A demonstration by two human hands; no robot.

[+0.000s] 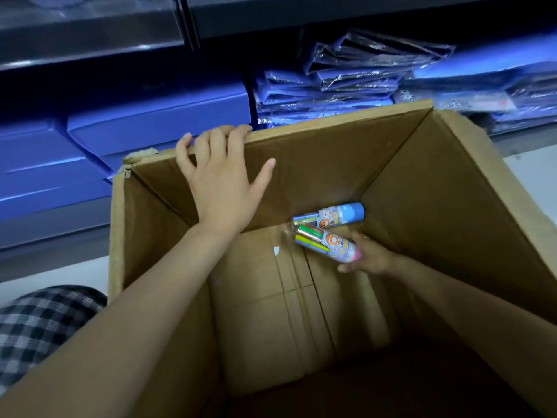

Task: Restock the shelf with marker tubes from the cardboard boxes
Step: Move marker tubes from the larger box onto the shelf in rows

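Observation:
A large open cardboard box (446, 188) stands in front of me on the floor. My left hand (220, 182) grips the box's far rim, fingers hooked over the edge. Deep inside the box, my right hand (372, 256) holds a clear marker tube with a pink cap (324, 241), full of coloured markers. A second marker tube with a blue cap (337, 213) lies on the box bottom just behind it, against the far wall.
Blue flat boxes (156, 122) fill the low shelf at the left behind the cardboard box. Stacks of blue plastic-wrapped packs (340, 82) lie on the shelf at the right. My checked trouser knee (39, 324) is at the lower left.

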